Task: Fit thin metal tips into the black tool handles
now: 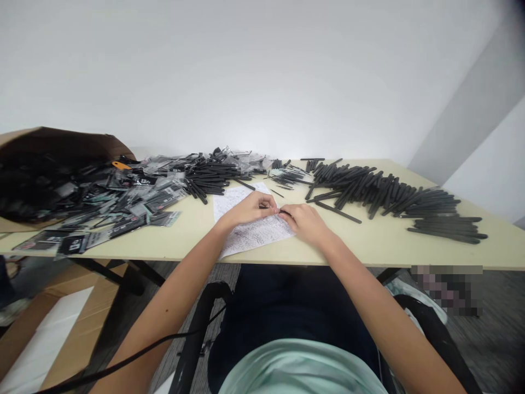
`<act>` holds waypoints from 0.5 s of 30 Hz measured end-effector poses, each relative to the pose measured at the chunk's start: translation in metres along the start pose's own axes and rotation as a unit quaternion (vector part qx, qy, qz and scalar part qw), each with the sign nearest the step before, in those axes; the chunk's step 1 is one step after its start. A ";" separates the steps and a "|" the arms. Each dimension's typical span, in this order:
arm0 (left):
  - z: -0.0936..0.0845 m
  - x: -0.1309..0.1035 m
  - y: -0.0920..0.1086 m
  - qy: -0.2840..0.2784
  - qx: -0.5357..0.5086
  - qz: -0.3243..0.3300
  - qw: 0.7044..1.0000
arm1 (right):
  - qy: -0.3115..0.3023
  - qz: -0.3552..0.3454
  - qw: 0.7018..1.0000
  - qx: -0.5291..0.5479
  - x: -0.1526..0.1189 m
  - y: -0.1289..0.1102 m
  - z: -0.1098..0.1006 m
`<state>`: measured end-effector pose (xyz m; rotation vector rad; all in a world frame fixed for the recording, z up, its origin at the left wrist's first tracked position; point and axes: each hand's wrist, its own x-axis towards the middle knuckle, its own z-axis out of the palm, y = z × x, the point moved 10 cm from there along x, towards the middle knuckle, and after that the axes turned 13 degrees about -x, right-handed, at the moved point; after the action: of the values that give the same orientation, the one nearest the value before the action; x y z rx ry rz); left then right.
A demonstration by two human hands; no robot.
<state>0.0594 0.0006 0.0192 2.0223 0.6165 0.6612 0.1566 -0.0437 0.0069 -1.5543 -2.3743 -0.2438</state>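
My left hand (254,208) and my right hand (305,220) meet over a printed or scribbled white sheet (256,235) on the table. Both have their fingers closed in a pinch on a thin black stick (283,212), mostly covered by the fingers. Just beyond the hands lie small thin pointed pieces (287,176), dark and pale. A pile of black flat-sided sticks (361,189) spreads to the right, with one loose stick (338,212) nearest my right hand. Another bundle of black sticks (211,178) rests beyond my left hand.
Clear packets with dark tools (159,197) are heaped on the left, spilling from a cardboard box (41,134) on its side. An orange piece (121,165) lies among them. The pale yellow table (361,246) backs onto a white wall. An open carton (82,328) stands on the floor.
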 end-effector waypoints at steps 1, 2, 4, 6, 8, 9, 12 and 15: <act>0.001 0.000 -0.002 -0.006 0.002 -0.008 1.000 | 0.003 -0.001 1.000 0.003 0.000 0.000 0.000; 0.002 0.000 -0.004 -0.012 0.007 -0.015 1.000 | 0.006 -0.003 1.000 0.007 0.000 -0.001 0.000; 0.002 0.000 -0.006 -0.015 0.024 -0.024 0.999 | 0.015 -0.009 1.000 0.015 0.001 -0.002 -0.001; 0.001 0.000 -0.007 -0.013 0.038 -0.025 0.999 | 0.020 -0.014 1.000 0.019 0.001 -0.003 -0.002; 0.002 0.000 -0.005 -0.013 0.046 -0.019 0.999 | 0.018 -0.014 1.000 0.017 0.001 -0.003 -0.001; 0.003 0.000 -0.003 -0.015 0.048 -0.014 0.999 | 0.015 -0.012 1.000 0.014 0.001 -0.003 -0.001; 0.002 0.000 0.004 -0.006 0.041 0.008 0.999 | 0.002 -0.001 1.000 -0.001 0.000 -0.001 0.002; -0.001 -0.001 0.010 0.018 0.029 0.028 0.999 | -0.006 0.008 1.000 -0.015 0.000 0.001 0.004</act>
<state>0.0600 -0.0041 0.0284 2.0908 0.6088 0.7228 0.1573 -0.0420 0.0036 -1.5923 -2.3762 -0.2685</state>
